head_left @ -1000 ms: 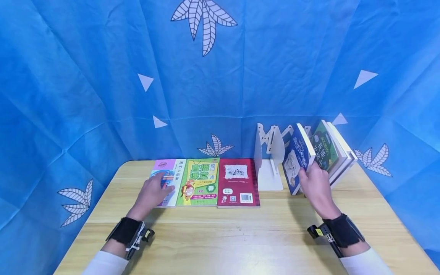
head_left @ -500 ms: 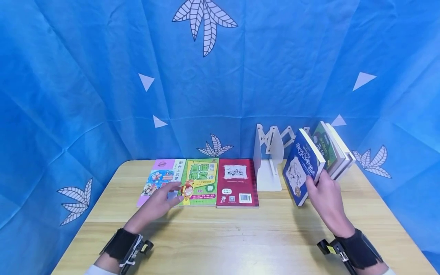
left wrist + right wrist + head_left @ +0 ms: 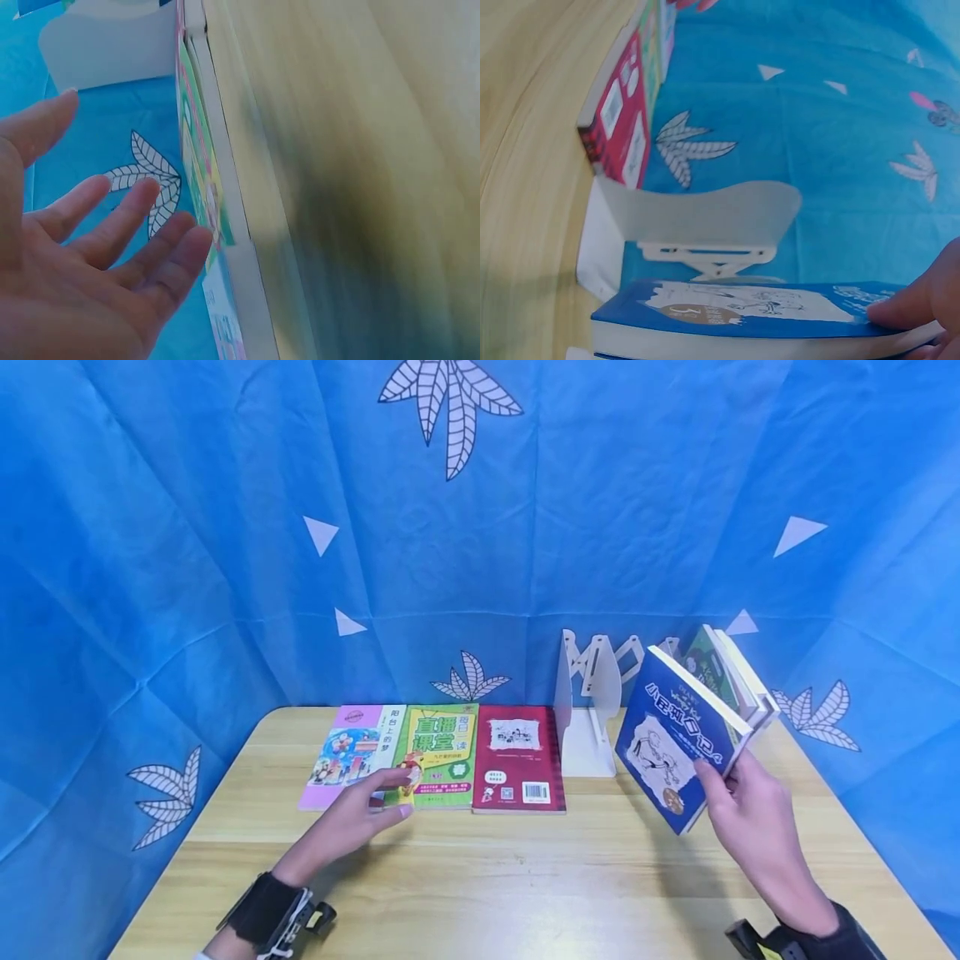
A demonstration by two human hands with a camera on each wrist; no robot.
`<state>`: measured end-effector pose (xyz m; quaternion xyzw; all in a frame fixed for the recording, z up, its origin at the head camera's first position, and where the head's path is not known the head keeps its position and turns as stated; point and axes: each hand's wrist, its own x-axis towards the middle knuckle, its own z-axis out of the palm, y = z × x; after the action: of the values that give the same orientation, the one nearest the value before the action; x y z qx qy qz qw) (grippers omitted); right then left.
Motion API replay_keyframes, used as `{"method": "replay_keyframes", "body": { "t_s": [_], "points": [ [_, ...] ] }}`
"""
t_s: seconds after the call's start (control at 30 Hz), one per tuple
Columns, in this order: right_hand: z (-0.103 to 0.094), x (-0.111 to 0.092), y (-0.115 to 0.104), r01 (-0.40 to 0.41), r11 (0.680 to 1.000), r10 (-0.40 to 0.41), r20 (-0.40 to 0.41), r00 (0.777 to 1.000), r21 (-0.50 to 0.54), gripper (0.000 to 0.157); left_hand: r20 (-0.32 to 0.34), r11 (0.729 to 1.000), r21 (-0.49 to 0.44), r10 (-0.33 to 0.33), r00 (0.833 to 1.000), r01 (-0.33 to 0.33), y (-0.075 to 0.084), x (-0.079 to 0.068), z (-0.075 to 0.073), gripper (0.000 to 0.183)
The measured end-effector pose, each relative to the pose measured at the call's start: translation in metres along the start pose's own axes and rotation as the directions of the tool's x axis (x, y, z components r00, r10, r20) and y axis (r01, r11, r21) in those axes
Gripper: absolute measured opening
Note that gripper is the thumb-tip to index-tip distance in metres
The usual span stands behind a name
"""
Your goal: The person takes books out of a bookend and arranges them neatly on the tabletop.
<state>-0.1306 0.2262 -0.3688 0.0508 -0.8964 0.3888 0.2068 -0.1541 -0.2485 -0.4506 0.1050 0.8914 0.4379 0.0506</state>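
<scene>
A blue book (image 3: 663, 743) with a white cartoon drawing on its cover is gripped at its right edge by my right hand (image 3: 757, 827), thumb on the cover. It tilts in front of a white expandable bookend (image 3: 588, 743). In the right wrist view the thumb (image 3: 907, 306) presses on the blue cover. My left hand (image 3: 356, 818) hovers at the front of a green book (image 3: 438, 756), fingers spread and holding nothing. Left of that lies a pink and white book (image 3: 352, 747), partly covered by the hand. A red book (image 3: 517, 760) lies to the green one's right.
Behind the blue book, a green-covered book (image 3: 701, 668) and white-edged books (image 3: 750, 685) lean at the bookend's right end. All stand on a wooden table (image 3: 525, 885). A blue patterned cloth (image 3: 450, 543) hangs behind it.
My right hand has pulled the blue book toward me and to the right, turning its cover more to view. My left hand has moved right and nearer, off the pink book.
</scene>
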Motion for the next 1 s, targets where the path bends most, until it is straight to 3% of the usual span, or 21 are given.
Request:
{"method": "replay_keyframes", "body": {
  "t_s": [0.17,0.33,0.67,1.0],
  "points": [
    [-0.010,-0.008,-0.007,-0.016,1.000,0.016,0.018,1.000,0.001,0.040,0.022,0.996,-0.072,-0.051,0.998,0.052,0.013,-0.005,0.001,0.064],
    [-0.013,-0.015,-0.015,-0.042,0.999,0.042,0.046,0.998,0.014,0.040,0.052,0.993,-0.102,-0.053,0.997,0.058,0.030,-0.014,0.003,0.066],
    [-0.012,-0.025,-0.031,-0.083,0.994,0.070,0.172,0.983,0.070,0.040,0.093,0.986,-0.165,0.031,0.995,-0.016,0.060,-0.025,0.012,0.057],
    [-0.001,-0.032,-0.038,-0.153,0.974,0.097,0.306,0.947,0.166,0.039,0.132,0.977,-0.187,0.132,0.982,-0.106,0.080,-0.028,0.023,0.058]
  ]
}}
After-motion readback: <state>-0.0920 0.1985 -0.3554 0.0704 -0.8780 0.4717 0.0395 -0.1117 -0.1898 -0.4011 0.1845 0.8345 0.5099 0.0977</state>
